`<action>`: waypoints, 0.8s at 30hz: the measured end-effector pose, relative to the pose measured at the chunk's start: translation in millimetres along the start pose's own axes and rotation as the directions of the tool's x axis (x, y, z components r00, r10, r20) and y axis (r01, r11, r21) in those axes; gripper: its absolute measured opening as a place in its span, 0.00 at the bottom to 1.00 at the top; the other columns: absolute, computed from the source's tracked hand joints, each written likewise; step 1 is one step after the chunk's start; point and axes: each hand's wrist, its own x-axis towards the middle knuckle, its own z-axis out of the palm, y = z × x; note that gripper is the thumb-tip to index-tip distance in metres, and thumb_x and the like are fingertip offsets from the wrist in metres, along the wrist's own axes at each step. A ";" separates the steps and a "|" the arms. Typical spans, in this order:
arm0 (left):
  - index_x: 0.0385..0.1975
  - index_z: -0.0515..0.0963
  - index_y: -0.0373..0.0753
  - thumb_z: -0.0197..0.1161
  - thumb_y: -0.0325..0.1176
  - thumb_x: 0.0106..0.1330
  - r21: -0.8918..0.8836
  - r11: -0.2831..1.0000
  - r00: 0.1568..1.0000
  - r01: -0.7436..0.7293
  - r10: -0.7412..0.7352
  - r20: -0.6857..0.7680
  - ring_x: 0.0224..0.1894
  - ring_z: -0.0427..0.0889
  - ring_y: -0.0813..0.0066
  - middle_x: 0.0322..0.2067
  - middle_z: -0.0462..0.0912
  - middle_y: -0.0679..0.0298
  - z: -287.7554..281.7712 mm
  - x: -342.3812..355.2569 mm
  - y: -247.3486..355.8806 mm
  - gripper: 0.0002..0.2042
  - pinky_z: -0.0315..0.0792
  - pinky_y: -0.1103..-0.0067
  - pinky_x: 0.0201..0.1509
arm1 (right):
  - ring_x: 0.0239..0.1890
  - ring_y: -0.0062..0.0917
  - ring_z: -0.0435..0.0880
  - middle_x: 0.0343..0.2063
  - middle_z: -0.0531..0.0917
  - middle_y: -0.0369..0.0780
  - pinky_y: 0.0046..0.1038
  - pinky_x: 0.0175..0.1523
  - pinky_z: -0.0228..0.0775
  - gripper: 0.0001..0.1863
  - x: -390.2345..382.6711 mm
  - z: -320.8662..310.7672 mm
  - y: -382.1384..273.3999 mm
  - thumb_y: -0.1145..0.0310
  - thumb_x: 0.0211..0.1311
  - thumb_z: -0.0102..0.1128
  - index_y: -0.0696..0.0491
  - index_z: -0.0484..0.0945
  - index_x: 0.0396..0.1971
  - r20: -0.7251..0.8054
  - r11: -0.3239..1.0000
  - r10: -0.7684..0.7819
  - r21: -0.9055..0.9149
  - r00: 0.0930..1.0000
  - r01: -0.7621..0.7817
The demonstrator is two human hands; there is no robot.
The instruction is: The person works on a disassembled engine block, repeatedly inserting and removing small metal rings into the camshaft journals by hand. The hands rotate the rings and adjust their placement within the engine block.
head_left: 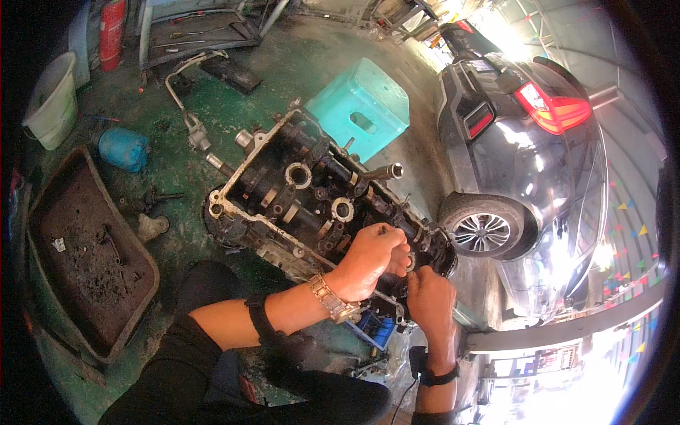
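Note:
An oily cylinder head (304, 211) with camshafts and pale round plug-hole collars lies in front of me. Over its right end my left hand (370, 261) is closed, the fingers curled; a small dark tip shows by the thumb, but what the hand grips is hidden. Just right of it and lower, my right hand (432, 301) is also closed at the end of the cylinder head, its fingertips down among dark parts and out of sight. A metal socket tool (384, 172) rests across the far edge of the cylinder head.
A turquoise plastic stool (365, 106) stands beyond the cylinder head. To the right is a dark car (524, 163). On the left are a dirty tray (88, 248), a blue plastic jug (123, 149), a pale bucket (53, 103) and a red cylinder (112, 35).

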 end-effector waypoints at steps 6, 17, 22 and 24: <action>0.34 0.73 0.35 0.54 0.33 0.71 0.005 1.000 1.000 0.007 -0.007 -0.010 0.28 0.81 0.72 0.32 0.80 0.59 1.3 -1.1 0.8 0.08 0.78 0.75 0.30 | 0.32 0.53 0.79 0.25 0.80 0.53 0.49 0.37 0.68 0.12 -1.4 -0.1 1.9 0.62 0.64 0.55 0.57 0.75 0.29 0.001 0.999 -0.006 0.033 1.000 0.006; 0.34 0.73 0.36 0.53 0.34 0.72 0.012 1.000 1.000 0.015 -0.015 -0.007 0.29 0.81 0.73 0.32 0.80 0.59 -1.1 1.3 -1.8 0.08 0.78 0.76 0.31 | 0.32 0.53 0.79 0.26 0.79 0.52 0.49 0.36 0.67 0.09 -2.9 2.6 6.4 0.66 0.63 0.56 0.57 0.72 0.29 -0.044 0.994 -0.103 0.024 0.994 0.104; 0.34 0.73 0.35 0.53 0.33 0.72 0.008 1.000 1.000 0.014 -0.014 -0.008 0.29 0.81 0.73 0.32 0.80 0.59 0.2 -0.5 -0.7 0.08 0.78 0.76 0.31 | 0.31 0.54 0.79 0.24 0.80 0.54 0.50 0.36 0.68 0.12 -1.3 2.0 1.4 0.64 0.64 0.55 0.57 0.73 0.28 -0.047 0.998 -0.066 -0.010 0.997 0.066; 0.34 0.73 0.35 0.53 0.33 0.72 0.006 1.000 1.000 0.006 -0.006 -0.004 0.29 0.81 0.73 0.32 0.80 0.59 0.2 -0.8 -0.3 0.08 0.78 0.76 0.31 | 0.30 0.54 0.79 0.23 0.80 0.54 0.50 0.36 0.68 0.13 -0.5 1.5 -0.3 0.62 0.65 0.54 0.57 0.73 0.27 -0.032 0.999 -0.033 -0.019 0.999 0.033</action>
